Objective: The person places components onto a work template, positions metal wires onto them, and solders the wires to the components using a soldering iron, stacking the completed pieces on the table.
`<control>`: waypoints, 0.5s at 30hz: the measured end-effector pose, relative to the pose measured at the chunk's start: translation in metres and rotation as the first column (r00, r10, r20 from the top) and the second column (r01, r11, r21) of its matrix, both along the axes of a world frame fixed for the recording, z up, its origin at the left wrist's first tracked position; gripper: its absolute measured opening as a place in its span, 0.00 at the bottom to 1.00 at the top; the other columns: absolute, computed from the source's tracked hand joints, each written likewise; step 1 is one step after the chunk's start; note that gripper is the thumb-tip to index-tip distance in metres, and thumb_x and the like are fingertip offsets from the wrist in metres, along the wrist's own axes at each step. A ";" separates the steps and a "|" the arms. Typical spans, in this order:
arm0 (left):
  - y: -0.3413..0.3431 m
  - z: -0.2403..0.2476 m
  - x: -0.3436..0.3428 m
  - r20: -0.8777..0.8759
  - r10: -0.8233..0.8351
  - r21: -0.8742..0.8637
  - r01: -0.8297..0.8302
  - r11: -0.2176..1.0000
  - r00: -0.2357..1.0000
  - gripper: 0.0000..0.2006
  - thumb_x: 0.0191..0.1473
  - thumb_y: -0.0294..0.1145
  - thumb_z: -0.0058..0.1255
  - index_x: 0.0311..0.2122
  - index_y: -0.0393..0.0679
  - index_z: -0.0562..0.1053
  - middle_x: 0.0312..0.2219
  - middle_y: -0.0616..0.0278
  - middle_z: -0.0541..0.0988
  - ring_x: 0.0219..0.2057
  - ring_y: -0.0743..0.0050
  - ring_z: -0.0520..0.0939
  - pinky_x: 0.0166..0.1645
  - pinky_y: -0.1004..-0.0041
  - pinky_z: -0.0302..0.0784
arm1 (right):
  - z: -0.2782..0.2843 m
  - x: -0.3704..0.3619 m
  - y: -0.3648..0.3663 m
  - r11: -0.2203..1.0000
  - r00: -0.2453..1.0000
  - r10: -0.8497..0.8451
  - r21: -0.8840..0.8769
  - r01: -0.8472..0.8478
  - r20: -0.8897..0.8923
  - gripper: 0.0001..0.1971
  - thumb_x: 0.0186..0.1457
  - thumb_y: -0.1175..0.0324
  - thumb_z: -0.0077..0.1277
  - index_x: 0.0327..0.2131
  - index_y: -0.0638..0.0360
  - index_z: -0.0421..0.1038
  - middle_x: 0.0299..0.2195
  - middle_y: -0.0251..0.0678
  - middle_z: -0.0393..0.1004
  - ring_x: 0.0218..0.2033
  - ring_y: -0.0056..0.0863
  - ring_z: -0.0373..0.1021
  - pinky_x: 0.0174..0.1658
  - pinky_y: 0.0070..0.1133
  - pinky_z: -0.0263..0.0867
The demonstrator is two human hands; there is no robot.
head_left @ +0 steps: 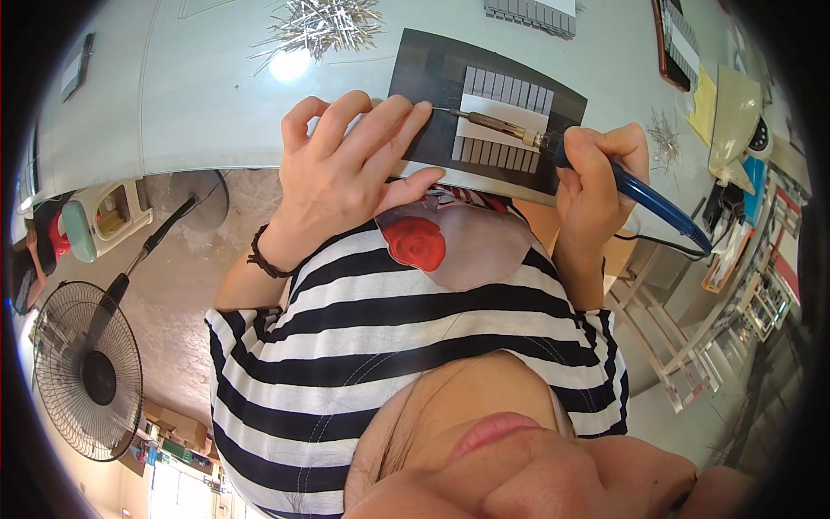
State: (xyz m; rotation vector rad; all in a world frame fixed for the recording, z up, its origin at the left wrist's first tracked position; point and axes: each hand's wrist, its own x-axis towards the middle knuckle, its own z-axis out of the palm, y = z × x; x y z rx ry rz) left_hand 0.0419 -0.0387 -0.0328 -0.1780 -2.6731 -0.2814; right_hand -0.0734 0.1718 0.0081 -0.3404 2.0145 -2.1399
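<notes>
Nearby, metal pins point(327, 24) lie heaped beyond the left hand point(337, 173).

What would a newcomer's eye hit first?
Probably the black-and-white striped shirt filling the middle. Just above, the right hand holds a blue-handled tool over a dark board. Then the heap of thin metal pins at top, left of centre, and the fan at lower left.

Metal soldering tip point(497, 124), glossy plastic handle point(654, 202), seemingly matt board point(430, 71)
</notes>
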 end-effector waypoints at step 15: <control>-0.002 0.000 0.000 -0.010 -0.009 0.012 0.009 1.000 1.000 0.26 0.49 0.56 0.61 0.49 0.50 0.81 0.44 0.73 0.79 0.41 0.69 0.74 0.51 0.64 0.61 | 0.000 0.000 -0.002 0.999 1.000 0.005 0.034 -0.005 -0.016 0.13 0.53 0.83 0.53 0.25 0.58 0.58 0.18 0.30 0.63 0.16 0.11 0.53 0.20 0.13 0.46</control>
